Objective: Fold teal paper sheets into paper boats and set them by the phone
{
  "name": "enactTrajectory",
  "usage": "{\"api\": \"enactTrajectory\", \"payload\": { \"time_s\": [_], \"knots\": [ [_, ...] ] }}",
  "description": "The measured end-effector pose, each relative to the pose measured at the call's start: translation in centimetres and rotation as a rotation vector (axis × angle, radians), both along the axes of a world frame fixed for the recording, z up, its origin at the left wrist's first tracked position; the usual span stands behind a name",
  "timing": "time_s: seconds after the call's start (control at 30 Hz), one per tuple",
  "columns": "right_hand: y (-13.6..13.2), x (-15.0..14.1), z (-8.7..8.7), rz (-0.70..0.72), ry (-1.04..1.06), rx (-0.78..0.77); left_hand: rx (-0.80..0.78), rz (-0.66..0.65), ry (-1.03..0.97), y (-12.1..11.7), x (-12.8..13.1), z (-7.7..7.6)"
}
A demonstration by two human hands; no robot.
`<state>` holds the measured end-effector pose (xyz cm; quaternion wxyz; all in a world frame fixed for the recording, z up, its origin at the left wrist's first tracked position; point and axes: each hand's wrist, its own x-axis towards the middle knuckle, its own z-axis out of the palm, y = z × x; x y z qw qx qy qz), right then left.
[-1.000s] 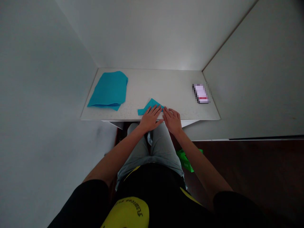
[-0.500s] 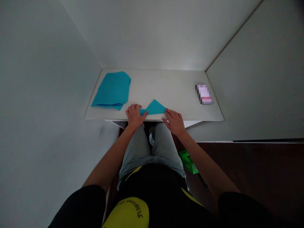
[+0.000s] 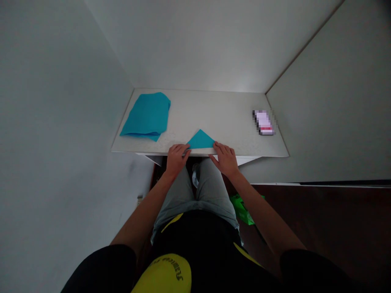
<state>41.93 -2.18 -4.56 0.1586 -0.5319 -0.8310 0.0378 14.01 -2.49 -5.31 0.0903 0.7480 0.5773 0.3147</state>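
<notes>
Teal paper [image 3: 200, 141] btwn L hand [image 3: 176, 159], grip unclear, & palm-down R hand [image 3: 226, 158], thumb spread

A white tabletop [image 3: 220, 114] carries layered blue sheets [image 3: 148, 114], a small blue triangle [image 3: 201, 141] and a pixelated oblong [image 3: 264, 121].

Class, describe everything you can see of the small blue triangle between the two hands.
The small blue triangle looks plain and flat, perhaps paper or thin cloth. It lies near the front edge of the white tabletop, peak pointing away from the person, long side toward them. The left hand touches its left corner, the right hand its right corner.
</notes>
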Motion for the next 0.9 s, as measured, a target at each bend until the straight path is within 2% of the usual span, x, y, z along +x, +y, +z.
{"api": "enactTrajectory", "payload": {
  "time_s": [0.2, 0.3, 0.37, 0.5, 0.6, 0.73, 0.9],
  "knots": [
    [-0.8, 0.5, -1.1, -0.024, 0.060, 0.029, 0.027, -0.112, 0.025, -1.0, -1.9, -0.7],
    [-0.8, 0.7, -1.2, -0.057, 0.186, 0.027, 0.004, -0.078, 0.059, -1.3, -2.1, 0.1],
    [-0.6, 0.6, -1.0, -0.078, 0.351, 0.021, 0.003, -0.042, 0.043, -1.6, -1.9, 0.9],
    [-0.3, 0.0, -0.2, -0.112, 0.757, -0.045, 0.023, -0.023, -0.109, -1.9, -1.3, 2.3],
    [-0.4, -0.6, 0.1, -0.180, 0.935, -0.114, 0.021, -0.033, -0.200, -1.9, -0.8, 2.9],
    [-0.3, -1.3, 0.3, -0.252, 1.079, -0.162, 0.030, -0.001, -0.292, -1.9, -0.2, 3.1],
    [0.2, -1.9, 0.8, -0.205, 1.111, -0.166, -0.039, 0.072, -0.406, -2.1, 0.0, 3.0]
  ]
}}
